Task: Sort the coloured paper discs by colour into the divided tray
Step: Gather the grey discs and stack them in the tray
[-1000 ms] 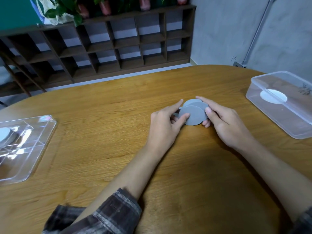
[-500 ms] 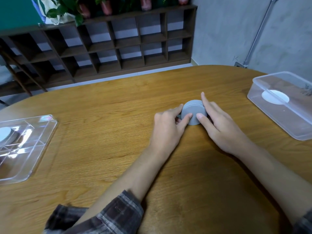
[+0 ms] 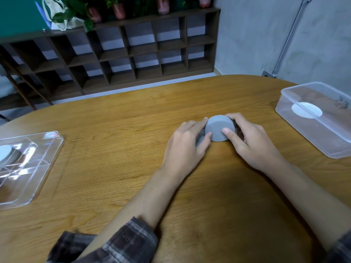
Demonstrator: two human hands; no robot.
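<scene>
The tray [image 3: 47, 168] at left holds a white disc [image 3: 4, 152]; the box [image 3: 303, 133] at right, another [image 3: 306, 110]. Mid-table, my left hand [image 3: 186, 147] and right hand [image 3: 254, 143] pinch the grey discs [image 3: 218, 130] (stack's face tilted toward me).

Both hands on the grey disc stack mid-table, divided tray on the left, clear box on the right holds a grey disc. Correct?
One thing is wrong: the disc in the clear box is white, not grey, as the head view shows. The rest is right: the left hand and right hand both hold the grey disc stack mid-table, and the divided tray is on the left.
</scene>
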